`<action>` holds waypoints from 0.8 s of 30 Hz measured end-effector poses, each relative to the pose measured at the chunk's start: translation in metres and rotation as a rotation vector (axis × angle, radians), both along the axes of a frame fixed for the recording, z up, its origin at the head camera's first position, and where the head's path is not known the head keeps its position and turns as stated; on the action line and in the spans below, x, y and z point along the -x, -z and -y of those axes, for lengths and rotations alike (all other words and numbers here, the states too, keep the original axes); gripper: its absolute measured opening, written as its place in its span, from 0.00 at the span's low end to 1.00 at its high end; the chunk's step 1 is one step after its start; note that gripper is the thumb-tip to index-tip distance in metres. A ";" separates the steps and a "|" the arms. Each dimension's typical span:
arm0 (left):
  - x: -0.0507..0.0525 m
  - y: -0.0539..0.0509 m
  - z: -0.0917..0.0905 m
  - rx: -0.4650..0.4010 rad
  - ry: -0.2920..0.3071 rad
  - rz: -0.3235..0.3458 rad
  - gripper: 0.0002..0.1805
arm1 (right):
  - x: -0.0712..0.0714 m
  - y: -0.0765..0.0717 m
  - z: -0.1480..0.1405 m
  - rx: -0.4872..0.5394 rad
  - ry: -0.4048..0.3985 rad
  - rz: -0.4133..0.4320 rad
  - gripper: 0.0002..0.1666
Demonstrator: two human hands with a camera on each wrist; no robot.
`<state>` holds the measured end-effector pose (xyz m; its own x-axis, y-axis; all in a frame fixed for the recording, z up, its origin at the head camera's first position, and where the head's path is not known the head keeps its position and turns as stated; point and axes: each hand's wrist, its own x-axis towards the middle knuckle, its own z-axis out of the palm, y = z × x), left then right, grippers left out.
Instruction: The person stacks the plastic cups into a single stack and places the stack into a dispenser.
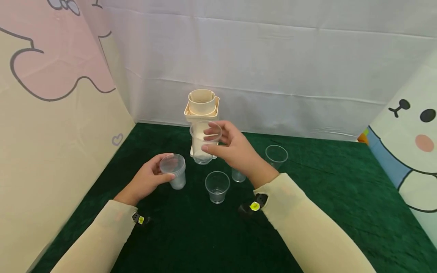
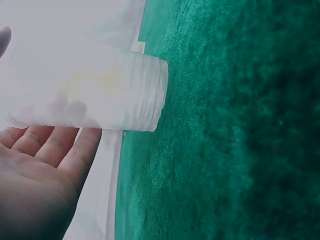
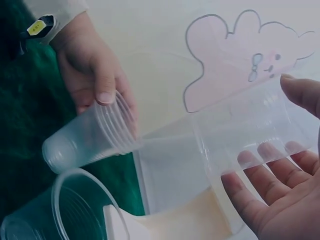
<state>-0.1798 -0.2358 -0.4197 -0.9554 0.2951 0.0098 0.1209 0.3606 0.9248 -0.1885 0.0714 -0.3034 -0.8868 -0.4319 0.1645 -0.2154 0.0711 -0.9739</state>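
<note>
My left hand (image 1: 147,181) grips a stack of nested clear plastic cups (image 1: 178,179) from its left side, thumb in front. In the right wrist view the stack's layered rims (image 3: 116,127) show under the thumb. My right hand (image 1: 235,148) holds a single clear plastic cup (image 1: 201,153) upright between thumb and fingers. That cup is in front of a cream-coloured holder with a round top (image 1: 202,106), partly covering it. In the left wrist view, the left hand's fingers (image 2: 82,150) lie against the stack.
One clear cup (image 1: 217,189) stands upright on the green cloth (image 1: 191,235) between the forearms. Another cup (image 1: 238,175) is partly hidden by the right hand, and a third (image 1: 276,153) stands beyond the right wrist. A white curtain (image 1: 266,64) hangs behind.
</note>
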 end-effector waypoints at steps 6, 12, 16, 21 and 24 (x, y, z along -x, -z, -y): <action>0.001 0.001 0.003 -0.007 0.022 0.005 0.35 | 0.005 0.009 0.021 -0.056 -0.007 0.011 0.39; 0.003 0.000 0.002 -0.019 0.035 0.007 0.35 | 0.006 0.017 0.041 -0.061 -0.035 0.017 0.40; 0.003 -0.001 0.003 -0.015 0.027 0.020 0.35 | 0.007 0.019 0.056 -0.047 -0.059 0.016 0.39; 0.003 0.001 0.004 -0.009 0.026 0.020 0.35 | 0.007 0.021 0.071 -0.056 -0.073 -0.012 0.39; 0.002 0.002 0.004 -0.021 0.030 0.008 0.34 | 0.007 0.022 0.077 -0.065 -0.075 -0.021 0.39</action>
<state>-0.1821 -0.2402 -0.4220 -0.9463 0.3231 0.0084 0.1237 0.3379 0.9330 -0.1956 -0.0051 -0.3259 -0.8480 -0.5077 0.1521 -0.2426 0.1167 -0.9631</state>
